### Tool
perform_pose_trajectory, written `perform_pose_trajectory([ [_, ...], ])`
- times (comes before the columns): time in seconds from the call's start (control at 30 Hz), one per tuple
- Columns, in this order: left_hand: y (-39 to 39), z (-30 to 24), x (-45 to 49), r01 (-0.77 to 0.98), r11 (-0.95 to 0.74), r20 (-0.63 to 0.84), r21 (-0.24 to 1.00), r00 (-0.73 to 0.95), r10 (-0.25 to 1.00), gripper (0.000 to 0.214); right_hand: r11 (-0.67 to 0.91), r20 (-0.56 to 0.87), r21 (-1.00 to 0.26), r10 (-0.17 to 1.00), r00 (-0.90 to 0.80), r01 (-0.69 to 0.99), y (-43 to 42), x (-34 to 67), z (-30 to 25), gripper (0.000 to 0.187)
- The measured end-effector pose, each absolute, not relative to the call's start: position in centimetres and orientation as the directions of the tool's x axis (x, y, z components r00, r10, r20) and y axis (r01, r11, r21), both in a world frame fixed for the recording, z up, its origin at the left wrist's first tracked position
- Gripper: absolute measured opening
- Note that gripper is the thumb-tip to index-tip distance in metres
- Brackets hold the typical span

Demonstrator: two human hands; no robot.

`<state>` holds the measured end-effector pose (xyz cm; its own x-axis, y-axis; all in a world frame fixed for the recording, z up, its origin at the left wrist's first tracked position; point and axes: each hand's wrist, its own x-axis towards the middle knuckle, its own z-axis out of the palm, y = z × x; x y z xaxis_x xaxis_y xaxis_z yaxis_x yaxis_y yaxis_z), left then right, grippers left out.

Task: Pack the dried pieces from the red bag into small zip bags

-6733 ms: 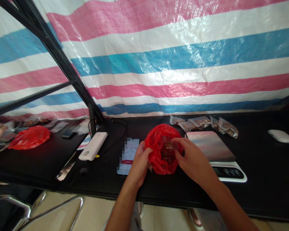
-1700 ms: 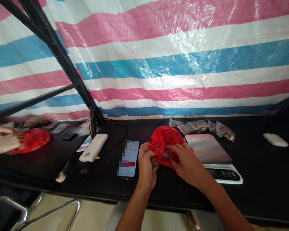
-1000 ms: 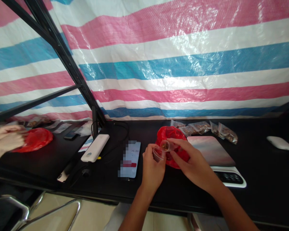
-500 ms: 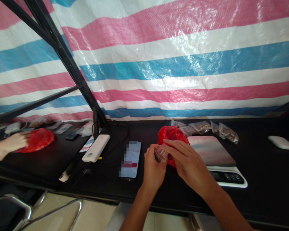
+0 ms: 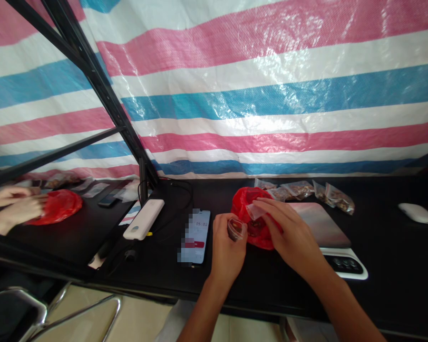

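Observation:
My left hand (image 5: 228,247) is closed around a small clear plastic bag (image 5: 237,229), its mouth held open and facing up, with something dark brown inside. To its right, my right hand (image 5: 288,228) is over a red plastic bag (image 5: 239,202) that stands open on the black table. Between the fingers of that hand is a piece of clear plastic (image 5: 255,210), whose exact kind I cannot make out. Dark bits show inside the red bag, partly hidden by my fingers. A white kitchen scale (image 5: 360,270) with a pinkish-grey top lies beside my right hand.
Several filled clear bags (image 5: 299,189) lie behind the scale. A phone (image 5: 196,237) and a white power bank (image 5: 144,219) with cables are on the left, a white rounded object (image 5: 418,213) far right. Beyond the black frame (image 5: 117,111), another person's hands work at a red bag (image 5: 62,206).
My right hand has moved from the small bag's mouth to above the red bag, taking the clear plastic piece along. The other person's second hand has come into view.

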<state>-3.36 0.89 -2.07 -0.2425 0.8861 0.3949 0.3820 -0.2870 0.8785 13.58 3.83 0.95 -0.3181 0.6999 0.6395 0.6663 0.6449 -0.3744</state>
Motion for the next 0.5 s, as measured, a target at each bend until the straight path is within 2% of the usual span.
perform_pose_trajectory([
  [0.07, 0.8, -2.0, -3.3, 0.388, -0.281, 0.399, 0.878, -0.267, 0.877, 0.007, 0.568, 0.572, -0.356, 0.76, -0.308, 0.742, 4.4, 14.0, 0.7, 0.037],
  [0.2, 0.5, -1.8, -3.2, 0.403, -0.234, 0.409, 0.885, -0.432, 0.804, 0.008, 0.431, 0.314, -0.309, 0.888, -0.336, 0.848, 4.8, 14.0, 0.4, 0.036],
  [0.33, -0.7, -1.1, -3.1, 0.462, -0.183, 0.434, 0.868, -0.526, 0.731, 0.008, 0.324, 0.166, -0.308, 0.944, -0.284, 0.895, 4.1, 12.9, 0.7, 0.036],
  [0.4, -1.6, -0.5, -3.1, 0.499, -0.144, 0.417, 0.854, -0.495, 0.762, 0.006, 0.268, 0.132, -0.332, 0.963, -0.237, 0.904, 3.7, 12.4, 0.8, 0.036],
  [0.5, -2.7, 0.1, -3.1, 0.528, -0.004, 0.261, 0.849, -0.413, 0.872, 0.007, 0.191, 0.126, -0.367, 0.98, -0.155, 0.91, 3.4, 12.0, 0.8, 0.036],
])
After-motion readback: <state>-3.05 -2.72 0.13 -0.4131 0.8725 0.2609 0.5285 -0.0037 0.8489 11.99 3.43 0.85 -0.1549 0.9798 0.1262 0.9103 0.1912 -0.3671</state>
